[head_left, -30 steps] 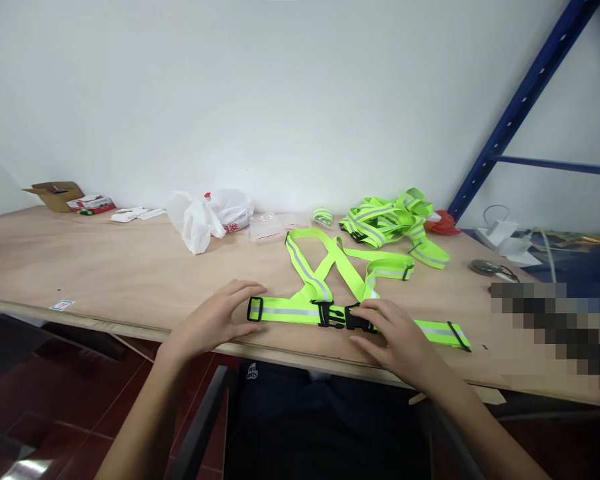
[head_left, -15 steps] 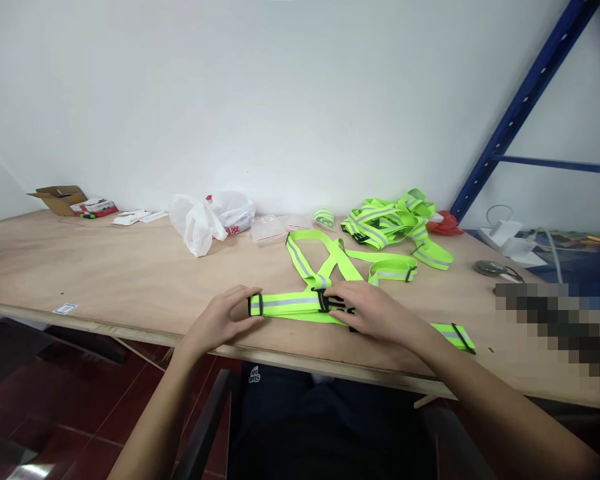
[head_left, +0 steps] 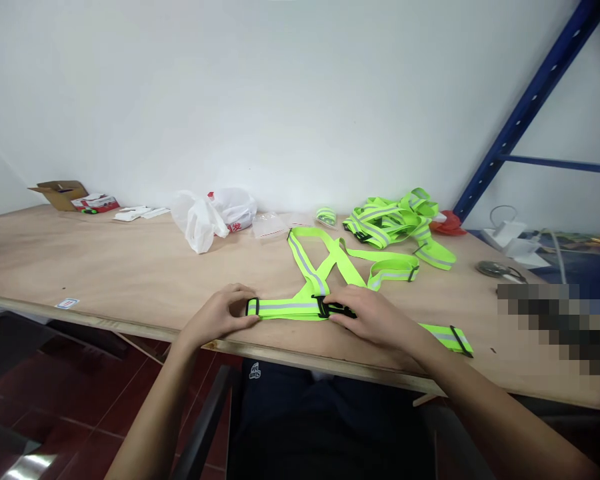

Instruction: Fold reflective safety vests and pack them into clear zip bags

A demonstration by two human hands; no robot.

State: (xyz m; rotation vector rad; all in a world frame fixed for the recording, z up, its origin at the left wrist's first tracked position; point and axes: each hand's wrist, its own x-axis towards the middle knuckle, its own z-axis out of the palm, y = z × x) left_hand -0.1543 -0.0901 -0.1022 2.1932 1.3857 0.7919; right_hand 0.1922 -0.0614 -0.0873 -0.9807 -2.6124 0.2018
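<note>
A neon-yellow reflective strap harness (head_left: 314,267) lies flat on the plywood table (head_left: 105,267), its waist belt along the near edge. My left hand (head_left: 220,317) pinches the belt's left end at a black slider, fingers closed on it. My right hand (head_left: 375,317) lies over the black buckle (head_left: 335,309) in the belt's middle, fingers curled on it. The belt's right end (head_left: 447,337) sticks out past my right wrist.
A heap of similar neon harnesses (head_left: 395,223) lies behind. A white plastic bag (head_left: 213,213), clear packets (head_left: 270,225), a cardboard box (head_left: 60,195) and papers line the wall. A blue rack post (head_left: 525,110) and cables (head_left: 505,233) stand at the right.
My right hand slid left along the belt onto the buckle. My left hand closed onto the belt's left end. The belt shifted slightly.
</note>
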